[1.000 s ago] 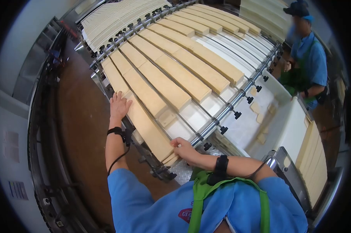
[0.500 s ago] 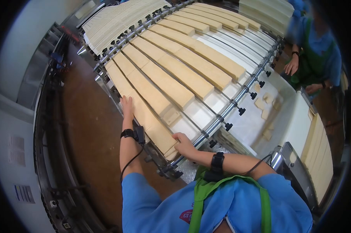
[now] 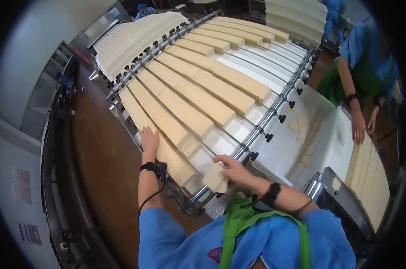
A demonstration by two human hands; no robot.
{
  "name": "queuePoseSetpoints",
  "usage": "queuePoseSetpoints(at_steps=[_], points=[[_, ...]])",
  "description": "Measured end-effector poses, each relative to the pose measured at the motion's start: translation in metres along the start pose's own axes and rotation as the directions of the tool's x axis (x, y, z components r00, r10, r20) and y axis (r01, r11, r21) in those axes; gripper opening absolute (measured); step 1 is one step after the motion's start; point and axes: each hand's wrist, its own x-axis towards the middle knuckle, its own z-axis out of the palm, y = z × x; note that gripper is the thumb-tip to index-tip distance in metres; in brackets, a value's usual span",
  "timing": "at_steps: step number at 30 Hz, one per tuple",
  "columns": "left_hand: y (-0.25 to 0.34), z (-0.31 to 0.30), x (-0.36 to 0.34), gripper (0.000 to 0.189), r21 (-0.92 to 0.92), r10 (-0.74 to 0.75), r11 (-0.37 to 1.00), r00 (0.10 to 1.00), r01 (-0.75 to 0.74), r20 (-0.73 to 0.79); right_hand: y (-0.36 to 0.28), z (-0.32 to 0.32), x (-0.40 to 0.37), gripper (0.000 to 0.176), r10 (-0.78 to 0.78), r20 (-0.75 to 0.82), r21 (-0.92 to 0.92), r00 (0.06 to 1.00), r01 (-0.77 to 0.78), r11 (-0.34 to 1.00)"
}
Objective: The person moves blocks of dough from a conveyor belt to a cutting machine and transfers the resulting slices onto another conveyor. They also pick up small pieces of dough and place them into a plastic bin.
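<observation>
My left hand (image 3: 149, 139) lies flat on the nearest long tan slab (image 3: 154, 136) at the left edge of the white conveyor (image 3: 230, 130). My right hand (image 3: 230, 167) grips a short pale cut-off piece (image 3: 214, 177) and holds it over the conveyor's front roller bar. More long tan slabs (image 3: 198, 96) lie in parallel lanes divided by thin rods. A small loose piece (image 3: 189, 146) rests in the second lane.
A co-worker in blue with a green apron (image 3: 362, 67) stands at the right, hands on stacked slabs (image 3: 369, 179). Small offcuts (image 3: 301, 130) lie on a white tray. Brown floor (image 3: 99, 166) at the left; another person (image 3: 143, 9) far back.
My right hand has lifted a short end piece off the nearest slab and moved right. My left hand stayed on the slab. The co-worker bent over the stacked slabs at the right.
</observation>
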Motion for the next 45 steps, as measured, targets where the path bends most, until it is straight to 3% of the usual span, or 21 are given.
queuePoseSetpoints(at_steps=[2, 3, 5, 7, 10, 13, 14, 16, 18, 20, 23, 26, 27, 31, 35, 38, 42, 45], points=[[0.01, -0.013, -0.002, 0.059, 0.058, -0.029, 0.998, 0.998, 0.026, 0.061, -0.021, -0.044, -0.026, 0.053, -0.014, -0.014, 0.008, 1.0, 0.014, 1.0], [0.026, -0.026, -0.004, 0.058, 0.099, -0.07, 0.993, 0.992, 0.059, 0.105, -0.017, -0.067, -0.039, 0.054, -0.07, -0.086, 0.103, 0.994, 0.078, 0.992], [0.05, -0.027, -0.009, 0.057, 0.013, 0.084, 0.996, 0.996, -0.084, 0.015, -0.028, -0.107, -0.073, 0.05, -0.12, -0.29, 0.086, 0.949, 0.151, 0.985], [0.089, -0.031, -0.016, 0.052, -0.078, 0.262, 0.961, 0.963, -0.266, -0.062, -0.008, -0.161, -0.102, 0.046, -0.273, -0.464, -0.182, 0.843, 0.211, 0.96], [0.168, -0.042, -0.038, 0.048, -0.255, 0.539, 0.8, 0.837, -0.543, -0.09, 0.006, -0.214, -0.166, 0.044, -0.336, -0.673, -0.574, 0.659, -0.177, 0.8], [0.246, -0.051, -0.07, 0.043, -0.31, 0.755, 0.617, 0.655, -0.724, -0.026, 0.028, -0.242, -0.223, 0.034, -0.141, -0.767, -0.3, 0.626, -0.155, 0.941], [0.269, -0.053, -0.079, 0.042, -0.319, 0.808, 0.556, 0.59, -0.768, -0.013, 0.011, -0.232, -0.242, 0.033, -0.06, -0.803, -0.233, 0.593, -0.219, 0.947], [0.31, -0.051, -0.101, 0.041, -0.336, 0.883, 0.434, 0.469, -0.836, -0.026, 0.027, -0.24, -0.271, 0.031, -0.077, -0.835, -0.15, 0.545, -0.091, 0.984], [0.355, -0.046, -0.121, 0.04, -0.364, 0.938, 0.307, 0.344, -0.879, -0.04, 0.028, -0.243, -0.297, 0.029, -0.162, -0.892, -0.22, 0.421, -0.091, 0.971], [0.397, -0.043, -0.142, 0.04, -0.401, 0.974, 0.183, 0.222, -0.897, -0.052, 0.025, -0.251, -0.32, 0.025, -0.166, -0.951, -0.178, 0.262, -0.026, 0.984], [0.453, -0.039, -0.173, 0.039, -0.453, 0.994, 0.051, 0.091, -0.89, -0.066, 0.024, -0.266, -0.354, 0.028, -0.206, -0.977, -0.203, 0.053, 0.059, 0.977], [0.508, -0.038, -0.213, 0.036, -0.505, 0.992, -0.08, -0.02, -0.859, -0.123, 0.027, -0.289, -0.387, 0.034, -0.474, -0.839, -0.353, -0.266, -0.397, 0.847], [0.524, -0.039, -0.226, 0.037, -0.519, 0.988, -0.128, -0.062, -0.845, -0.144, 0.022, -0.293, -0.397, 0.043, -0.342, -0.905, -0.245, -0.253, -0.348, 0.905], [0.587, -0.043, -0.275, 0.037, -0.566, 0.956, -0.289, -0.199, -0.772, -0.215, 0.035, -0.33, -0.402, 0.056, -0.474, -0.845, -0.248, -0.245, -0.607, 0.755], [0.647, -0.048, -0.318, 0.035, -0.624, 0.916, -0.401, -0.295, -0.67, -0.272, 0.017, -0.35, -0.4, 0.063, -0.389, -0.901, -0.128, -0.191, -0.741, 0.66], [0.69, -0.037, -0.339, 0.035, -0.63, 0.908, -0.418, -0.315, -0.655, -0.275, 0.01, -0.35, -0.397, 0.064, -0.36, -0.913, -0.113, -0.191, -0.73, 0.674], [0.758, -0.001, -0.353, 0.043, -0.665, 0.946, -0.321, -0.195, -0.674, -0.259, 0.007, -0.351, -0.397, 0.061, -0.337, -0.928, -0.124, -0.161, -0.719, 0.684], [0.815, 0.022, -0.358, 0.047, -0.674, 0.958, -0.284, -0.169, -0.682, -0.233, 0.006, -0.349, -0.399, 0.06, -0.372, -0.919, -0.178, -0.127, -0.71, 0.681]])
